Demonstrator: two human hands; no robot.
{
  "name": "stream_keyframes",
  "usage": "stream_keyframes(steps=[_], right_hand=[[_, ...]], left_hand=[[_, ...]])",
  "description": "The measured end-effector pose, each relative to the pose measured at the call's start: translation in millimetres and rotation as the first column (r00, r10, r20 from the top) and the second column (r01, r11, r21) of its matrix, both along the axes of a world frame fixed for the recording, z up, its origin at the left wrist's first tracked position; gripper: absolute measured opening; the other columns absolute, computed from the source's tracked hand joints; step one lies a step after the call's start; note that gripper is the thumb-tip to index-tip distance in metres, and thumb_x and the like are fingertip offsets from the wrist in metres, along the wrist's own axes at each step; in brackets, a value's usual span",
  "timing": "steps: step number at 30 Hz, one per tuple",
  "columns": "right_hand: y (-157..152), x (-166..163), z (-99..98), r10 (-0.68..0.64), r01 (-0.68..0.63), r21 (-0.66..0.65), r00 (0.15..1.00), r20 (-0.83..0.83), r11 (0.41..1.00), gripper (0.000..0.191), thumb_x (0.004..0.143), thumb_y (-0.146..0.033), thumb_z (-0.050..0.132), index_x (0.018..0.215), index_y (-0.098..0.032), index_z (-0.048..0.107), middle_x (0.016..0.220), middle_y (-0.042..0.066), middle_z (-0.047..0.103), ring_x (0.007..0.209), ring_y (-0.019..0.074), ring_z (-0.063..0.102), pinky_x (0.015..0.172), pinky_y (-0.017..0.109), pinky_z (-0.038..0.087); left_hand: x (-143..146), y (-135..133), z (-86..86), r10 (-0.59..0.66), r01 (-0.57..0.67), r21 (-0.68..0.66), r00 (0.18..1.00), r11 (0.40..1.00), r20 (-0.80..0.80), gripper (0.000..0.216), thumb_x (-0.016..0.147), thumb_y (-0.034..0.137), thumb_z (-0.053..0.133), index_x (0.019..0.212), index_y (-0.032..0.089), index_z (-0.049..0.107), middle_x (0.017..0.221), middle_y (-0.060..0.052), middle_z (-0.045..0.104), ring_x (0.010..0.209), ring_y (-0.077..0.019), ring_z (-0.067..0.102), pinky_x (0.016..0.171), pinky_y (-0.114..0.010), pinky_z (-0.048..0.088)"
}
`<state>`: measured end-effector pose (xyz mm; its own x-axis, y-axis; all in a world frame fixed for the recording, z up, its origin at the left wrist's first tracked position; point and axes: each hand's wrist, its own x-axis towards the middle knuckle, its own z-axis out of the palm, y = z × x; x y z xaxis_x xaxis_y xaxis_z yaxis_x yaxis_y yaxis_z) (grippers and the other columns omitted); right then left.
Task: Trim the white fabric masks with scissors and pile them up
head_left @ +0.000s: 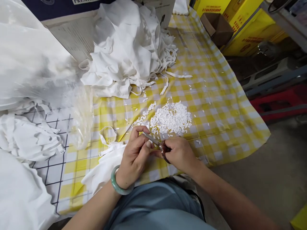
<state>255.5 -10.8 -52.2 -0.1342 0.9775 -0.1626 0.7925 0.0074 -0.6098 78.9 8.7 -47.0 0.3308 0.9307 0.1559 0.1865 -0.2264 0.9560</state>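
Grips scissors (153, 140) in the right hand (179, 155), fingers closed around the handles. Slim, grey metal blades, angled left and away toward the left forefinger; glossy brown, rounded handle loops. Curls the left hand (135, 156) inward just beside the blades, thumb bent toward the forefinger; cannot tell whether gripping anything at the fingertips. Wears a smooth, polished green bangle (114, 180) at the left wrist.

Near left, reaching up to the left hand, a white fabric piece (103, 171): soft, thin, matte, loosely spread, with a narrow strap (110, 148) and a curved loop at the far end.

Just beyond the hands, a low heap of white chips (172, 118): small, flat, rectangular, piled loosely, thinning to a scatter on the left. Beneath, the counter (225, 127), under a creased yellow-and-white checked cover; farther left, dark grid lines on white.

Far, against a blue-and-white cardboard box (72, 38), a crumpled mound of white fabric (124, 54), thin straps trailing from the base. At left, crinkled clear plastic (82, 121). Far right, bright yellow boxes (254, 35) with red print, beside a small open brown carton (217, 28).
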Motion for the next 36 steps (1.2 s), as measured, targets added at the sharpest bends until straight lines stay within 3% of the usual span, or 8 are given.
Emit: stream_keyframes(steps=[6,12,15,21,25,28,31,36], right_hand=[[4,3,14.6,-0.034,0.037,0.007,0.978,-0.205,0.999,0.038,0.074,-0.055,0.072,0.081,-0.020,0.058,0.072,0.002,0.063,0.065,0.0170,0.056,0.059,0.028,0.044],[6,-67,6.0,0.469,-0.431,0.207,0.860,-0.200,0.878,0.060,0.068,-0.039,0.081,0.113,-0.015,0.049,0.122,0.018,0.058,0.116,0.0319,0.053,0.100,0.045,0.043],[1,-104,-1.2,0.633,-0.602,0.203,0.757,-0.165,0.772,0.025,0.072,-0.014,0.066,0.092,-0.018,0.052,0.101,0.011,0.063,0.096,0.0251,0.057,0.086,0.036,0.048],[54,-109,47.9,0.403,-0.237,0.397,0.817,-0.412,0.887,0.024,0.068,-0.005,0.056,0.083,-0.022,0.048,0.083,0.000,0.056,0.077,0.0158,0.056,0.070,0.025,0.046],[158,-90,111.6,0.225,0.046,0.574,0.892,-0.392,0.818,0.025,0.071,-0.010,0.063,0.086,-0.023,0.048,0.085,-0.001,0.060,0.079,0.0162,0.059,0.073,0.028,0.048],[229,-66,139.1,-0.028,0.243,0.643,0.945,-0.326,0.727,0.023,0.074,-0.015,0.066,0.090,-0.021,0.050,0.097,0.005,0.064,0.087,0.0196,0.060,0.079,0.034,0.048],[242,-49,128.3,-0.174,0.279,0.670,0.960,-0.220,0.688,0.025,0.072,-0.026,0.074,0.085,-0.020,0.053,0.095,0.008,0.064,0.088,0.0226,0.060,0.081,0.037,0.046],[142,-83,56.9,0.172,-0.102,0.262,0.951,-0.258,0.960,0.008,0.075,-0.022,0.062,0.082,-0.020,0.058,0.064,-0.003,0.057,0.057,0.0146,0.052,0.058,0.027,0.042]], left_hand=[[-48,-26,16.1,0.009,0.010,0.091,0.980,0.996,-0.201,0.017,0.095,0.012,0.043,0.082,0.019,0.053,0.102,-0.009,0.052,0.102,-0.0204,0.053,0.085,-0.033,0.046],[-116,-92,-10.9,0.312,-0.151,0.294,0.706,0.944,-0.636,0.050,0.084,0.025,0.066,0.129,0.020,0.045,0.130,-0.017,0.049,0.119,-0.0336,0.051,0.098,-0.049,0.045],[-128,-99,-14.0,0.250,-0.122,0.259,0.798,0.958,-0.548,0.037,0.090,0.011,0.049,0.126,0.024,0.049,0.112,-0.010,0.057,0.100,-0.0222,0.062,0.081,-0.031,0.054],[-106,-1,52.5,0.376,-0.232,0.490,0.900,0.840,-0.219,0.025,0.085,0.003,0.051,0.101,0.021,0.058,0.094,-0.004,0.059,0.087,-0.0158,0.061,0.074,-0.024,0.051],[-76,123,99.9,0.461,-0.338,0.661,0.888,0.670,-0.013,0.019,0.083,0.004,0.053,0.094,0.017,0.061,0.093,-0.005,0.061,0.091,-0.0181,0.060,0.082,-0.031,0.051],[-65,183,104.9,0.493,-0.416,0.549,0.870,0.725,0.008,0.030,0.084,0.009,0.058,0.114,0.012,0.060,0.123,-0.016,0.056,0.117,-0.0249,0.055,0.100,-0.041,0.047],[-61,177,81.8,0.524,-0.467,0.441,0.851,0.767,-0.011,0.037,0.087,0.020,0.062,0.122,0.010,0.057,0.135,-0.020,0.050,0.130,-0.0296,0.047,0.107,-0.046,0.043],[-50,89,27.4,0.330,-0.320,0.210,0.944,0.924,-0.012,0.048,0.096,0.035,0.050,0.139,0.014,0.042,0.134,-0.018,0.056,0.116,-0.0253,0.061,0.095,-0.041,0.055]])
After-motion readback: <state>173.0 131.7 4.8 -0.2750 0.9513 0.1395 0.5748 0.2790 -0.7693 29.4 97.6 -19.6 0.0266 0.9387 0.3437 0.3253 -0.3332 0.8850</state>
